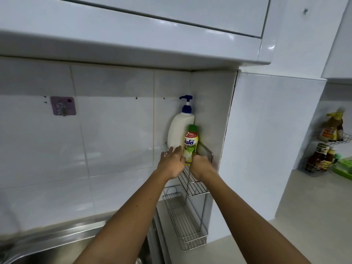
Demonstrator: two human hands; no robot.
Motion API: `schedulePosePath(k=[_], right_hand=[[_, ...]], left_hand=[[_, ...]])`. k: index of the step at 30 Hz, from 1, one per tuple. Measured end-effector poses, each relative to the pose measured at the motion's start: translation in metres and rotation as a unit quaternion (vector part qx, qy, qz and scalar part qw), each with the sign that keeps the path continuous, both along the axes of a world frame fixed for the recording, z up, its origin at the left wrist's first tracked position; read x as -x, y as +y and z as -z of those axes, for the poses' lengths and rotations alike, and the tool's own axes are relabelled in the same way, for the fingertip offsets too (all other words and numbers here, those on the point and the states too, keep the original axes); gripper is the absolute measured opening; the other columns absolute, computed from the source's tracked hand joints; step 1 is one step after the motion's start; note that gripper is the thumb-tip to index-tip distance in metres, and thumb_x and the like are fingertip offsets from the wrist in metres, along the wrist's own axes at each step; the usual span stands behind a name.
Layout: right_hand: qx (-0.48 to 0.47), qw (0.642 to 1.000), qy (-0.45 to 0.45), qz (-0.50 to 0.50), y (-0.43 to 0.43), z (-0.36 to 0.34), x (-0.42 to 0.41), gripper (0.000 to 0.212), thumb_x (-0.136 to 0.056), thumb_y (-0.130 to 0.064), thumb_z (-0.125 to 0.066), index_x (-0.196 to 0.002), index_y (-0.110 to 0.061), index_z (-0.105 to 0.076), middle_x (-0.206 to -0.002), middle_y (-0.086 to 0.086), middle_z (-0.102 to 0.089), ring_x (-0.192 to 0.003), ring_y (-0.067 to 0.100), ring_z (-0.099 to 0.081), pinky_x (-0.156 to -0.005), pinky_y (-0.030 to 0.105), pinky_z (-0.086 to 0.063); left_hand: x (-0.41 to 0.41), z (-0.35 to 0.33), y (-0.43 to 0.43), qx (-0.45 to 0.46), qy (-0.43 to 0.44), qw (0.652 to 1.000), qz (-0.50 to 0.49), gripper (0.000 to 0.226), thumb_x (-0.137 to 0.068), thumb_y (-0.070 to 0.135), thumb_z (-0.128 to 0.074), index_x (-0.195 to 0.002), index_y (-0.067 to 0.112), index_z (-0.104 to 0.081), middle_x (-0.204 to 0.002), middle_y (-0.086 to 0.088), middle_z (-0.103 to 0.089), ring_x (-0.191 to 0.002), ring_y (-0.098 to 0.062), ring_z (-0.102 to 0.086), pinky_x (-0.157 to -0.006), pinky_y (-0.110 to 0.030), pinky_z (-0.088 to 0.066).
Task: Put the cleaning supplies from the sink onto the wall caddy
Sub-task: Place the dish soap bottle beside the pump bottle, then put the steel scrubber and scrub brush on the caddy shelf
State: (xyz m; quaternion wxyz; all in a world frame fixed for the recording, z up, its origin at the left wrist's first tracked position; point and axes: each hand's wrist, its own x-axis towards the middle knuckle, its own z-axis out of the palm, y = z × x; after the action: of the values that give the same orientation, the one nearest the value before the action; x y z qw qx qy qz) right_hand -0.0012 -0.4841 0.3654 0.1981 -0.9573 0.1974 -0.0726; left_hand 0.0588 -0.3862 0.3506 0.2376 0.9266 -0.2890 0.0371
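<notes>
Far left, low down, there's the steel sink [38,250], just its rim and a corner of the basin in sight. Up on the tiled wall sits a small purple adhesive hook [63,106]. Moving across, both bare arms are reaching up into the corner. The left hand [170,164] is spread open, fingers apart, its tips against the base of the white pump bottle [181,130] with the blue pump head, which stands upright at the back of the wall caddy's [194,184] top shelf. Just beside it, in front and to the right, is the yellow dish-soap bottle [191,144] with the green cap, upright on that same top shelf. The right hand [202,165] is curled in at the foot of that yellow bottle, but whether it is actually clamped on it or resting on the wire rail, I cannot tell from here. Below them hangs the caddy's lower wire shelf, above the pale surface [238,250]. Far right, a separate wire rack [323,159] holds brown sauce bottles [331,128], with a green tray [343,165] next to it.
</notes>
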Motion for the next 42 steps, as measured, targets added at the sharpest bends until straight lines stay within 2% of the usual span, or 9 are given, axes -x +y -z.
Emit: schedulePosePath(k=[6, 8, 10, 12, 16, 23, 27, 38, 42], right_hand=[[0.029, 0.995, -0.089, -0.035, 0.019, -0.005, 0.025, 0.036, -0.097, -0.019, -0.039, -0.130, -0.007, -0.047, -0.126, 0.022, -0.057, -0.109, 0.040, -0.057, -0.088, 0.041, -0.048], [0.111, 0.985, -0.116, -0.071, 0.032, -0.002, 0.030, 0.046, -0.098, -0.023, -0.037, -0.142, -0.009, -0.035, -0.146, 0.018, -0.042, -0.128, 0.036, -0.046, -0.098, 0.043, -0.043], [0.192, 0.967, -0.135, -0.099, 0.048, 0.005, 0.031, 0.052, -0.099, -0.023, -0.034, -0.149, -0.009, -0.024, -0.158, 0.010, -0.025, -0.145, 0.028, -0.023, -0.114, 0.046, -0.027], [0.241, 0.952, -0.148, -0.117, 0.067, 0.012, 0.033, 0.055, -0.098, -0.021, -0.034, -0.150, -0.008, -0.020, -0.160, 0.008, -0.019, -0.149, 0.024, -0.012, -0.119, 0.047, -0.014], [0.227, 0.950, -0.156, -0.149, 0.112, 0.039, 0.043, 0.058, -0.098, -0.020, -0.034, -0.151, -0.008, -0.015, -0.161, 0.007, -0.015, -0.149, 0.023, -0.009, -0.120, 0.045, -0.010], [0.167, 0.963, -0.032, -0.207, 0.177, 0.142, 0.058, 0.061, -0.101, -0.026, -0.027, -0.152, -0.009, 0.002, -0.162, 0.007, 0.001, -0.150, 0.023, 0.001, -0.120, 0.045, -0.004], [0.144, 0.958, 0.043, -0.243, 0.201, 0.197, 0.070, 0.063, -0.101, -0.030, -0.025, -0.152, -0.009, 0.006, -0.162, 0.007, 0.007, -0.150, 0.023, 0.007, -0.121, 0.044, 0.002], [0.086, 0.944, 0.169, -0.269, 0.241, 0.288, 0.102, 0.063, -0.100, -0.028, -0.027, -0.152, -0.010, 0.005, -0.162, 0.003, 0.007, -0.149, 0.020, 0.008, -0.120, 0.043, -0.004], [0.073, 0.938, 0.225, -0.255, 0.239, 0.317, 0.115, 0.064, -0.100, -0.029, -0.029, -0.152, -0.011, 0.005, -0.162, 0.002, 0.009, -0.150, 0.018, 0.007, -0.120, 0.041, -0.007]], left_hand=[[0.009, -0.008, 0.043, -0.032, -0.045, 0.998, -0.009, 0.052, -0.102, 0.025, -0.025, -0.152, 0.010, -0.019, -0.158, -0.011, -0.026, -0.147, -0.025, -0.020, -0.120, -0.048, -0.010], [0.015, -0.006, 0.059, -0.054, -0.063, 0.996, -0.017, 0.053, -0.102, 0.025, -0.025, -0.152, 0.008, -0.018, -0.158, -0.010, -0.025, -0.148, -0.023, -0.019, -0.120, -0.048, -0.009], [0.022, 0.000, 0.078, -0.081, -0.076, 0.993, -0.027, 0.054, -0.103, 0.026, -0.024, -0.152, 0.006, -0.016, -0.160, -0.010, -0.022, -0.149, -0.022, -0.016, -0.121, -0.047, -0.008], [0.028, 0.009, 0.098, -0.108, -0.078, 0.990, -0.038, 0.055, -0.103, 0.027, -0.024, -0.153, 0.006, -0.013, -0.161, -0.010, -0.019, -0.150, -0.022, -0.014, -0.121, -0.047, -0.007], [0.041, 0.038, 0.146, -0.142, -0.056, 0.986, -0.065, 0.056, -0.103, 0.029, -0.023, -0.154, 0.006, -0.010, -0.162, -0.009, -0.014, -0.151, -0.023, -0.011, -0.122, -0.047, -0.007], [0.073, 0.124, 0.236, -0.208, 0.048, 0.972, -0.099, 0.058, -0.103, 0.030, -0.023, -0.154, 0.009, -0.006, -0.163, -0.008, -0.007, -0.151, -0.021, -0.006, -0.122, -0.046, -0.004], [0.094, 0.170, 0.275, -0.249, 0.084, 0.959, -0.108, 0.058, -0.103, 0.031, -0.023, -0.154, 0.007, -0.009, -0.163, -0.009, -0.011, -0.151, -0.022, -0.010, -0.121, -0.045, -0.008], [0.146, 0.273, 0.321, -0.236, 0.240, 0.936, -0.107, 0.059, -0.103, 0.031, -0.022, -0.155, 0.010, -0.004, -0.164, -0.006, -0.005, -0.151, -0.020, -0.006, -0.122, -0.045, -0.007], [0.162, 0.305, 0.322, -0.253, 0.280, 0.921, -0.098, 0.059, -0.102, 0.031, -0.028, -0.154, 0.011, -0.010, -0.163, -0.011, -0.003, -0.151, -0.025, -0.008, -0.120, -0.048, -0.013]])
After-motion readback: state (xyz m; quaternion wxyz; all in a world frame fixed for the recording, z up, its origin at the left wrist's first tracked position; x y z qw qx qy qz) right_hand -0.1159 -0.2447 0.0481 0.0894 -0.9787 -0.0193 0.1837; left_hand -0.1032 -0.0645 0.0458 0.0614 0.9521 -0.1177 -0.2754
